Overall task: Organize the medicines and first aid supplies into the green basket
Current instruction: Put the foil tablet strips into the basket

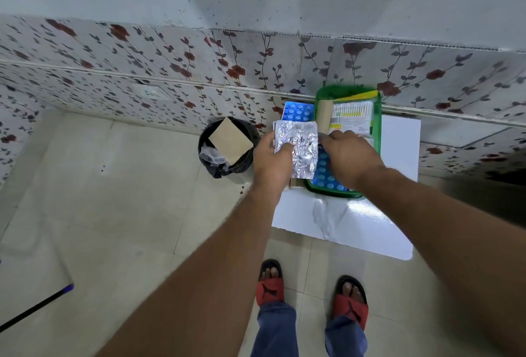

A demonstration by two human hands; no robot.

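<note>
The green basket [377, 126] stands on a white table [355, 225] against the wall. In it lie a packet of cotton swabs [353, 116], a brown roll [324, 117] and a blue blister strip [327, 176]. My left hand [271, 163] holds a silver foil blister strip [303, 146] at the basket's left edge. Over the basket, my right hand [350, 157] touches the foil strip's right side; its fingers are hidden, so its grip is unclear. Another blue blister strip [297, 111] lies left of the basket.
A black waste bin [227, 148] holding a piece of cardboard and a bag stands on the tiled floor, left of the table. Floral wall tiles run behind. My feet in red sandals [270, 285] are below the table. A dark stick [34, 311] lies at lower left.
</note>
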